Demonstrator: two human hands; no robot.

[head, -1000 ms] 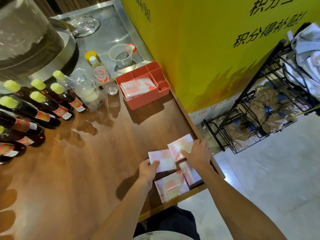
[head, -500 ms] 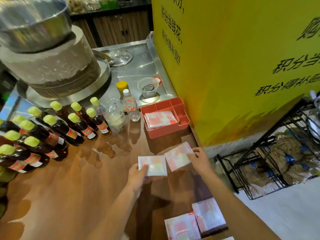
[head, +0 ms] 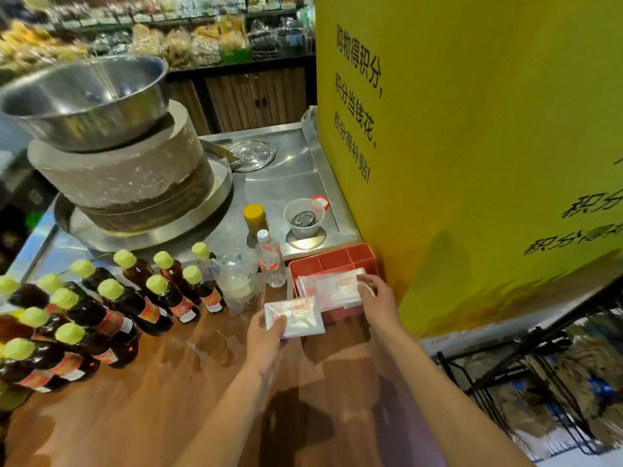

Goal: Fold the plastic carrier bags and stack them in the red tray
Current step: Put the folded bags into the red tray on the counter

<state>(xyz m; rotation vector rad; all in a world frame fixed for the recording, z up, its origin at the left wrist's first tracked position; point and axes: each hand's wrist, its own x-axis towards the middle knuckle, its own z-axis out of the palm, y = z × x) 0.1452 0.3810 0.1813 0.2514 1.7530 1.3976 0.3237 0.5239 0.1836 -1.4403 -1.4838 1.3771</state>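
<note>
Head view: our left hand (head: pixel 266 335) pinches 1 folded bag (head: pixel 294 317) just before the red tray's (head: pixel 337 261) near-left corner. Our right hand (head: pixel 377 299) grasps a second bag (head: pixel 338 289) over the tray's front compartment, atop bags already stacked there. Bottles (head: pixel 101 308) crowd the counter's (head: pixel 135 399) left edge.

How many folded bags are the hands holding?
2: one bag in the left hand before the red tray, another bag in the right hand over it; more may hide beneath.
</note>
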